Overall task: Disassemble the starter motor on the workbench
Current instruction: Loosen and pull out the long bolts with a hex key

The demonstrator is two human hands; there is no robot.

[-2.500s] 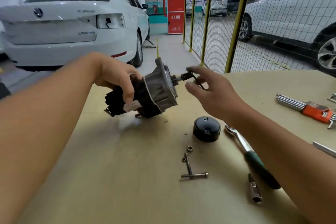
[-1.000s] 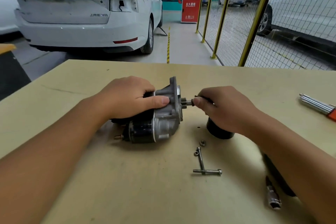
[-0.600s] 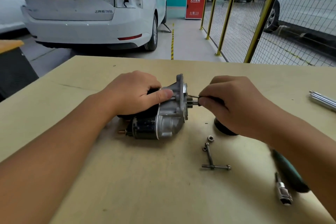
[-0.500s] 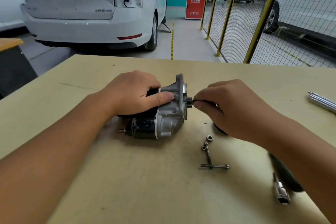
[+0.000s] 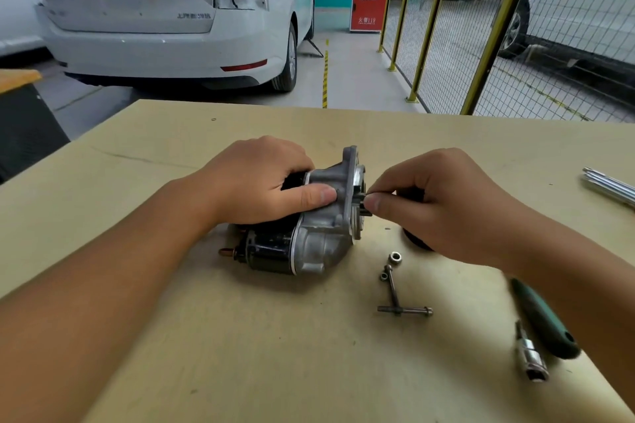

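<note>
Head view: starter motor (image 5: 302, 233) lies on its side mid workbench (image 5: 240, 354); left hand (image 5: 257, 182) curled over black body, thumb on grey housing; right hand (image 5: 436, 203) pinches small part at pinion end, what exactly too small to tell; likely heavy, rigid metal, apt to roll; best held round body, flange for bracing; loose bolts (image 5: 398, 302), nut (image 5: 395, 257) just beside; socket (image 5: 531, 361) nearer the camera.
</note>
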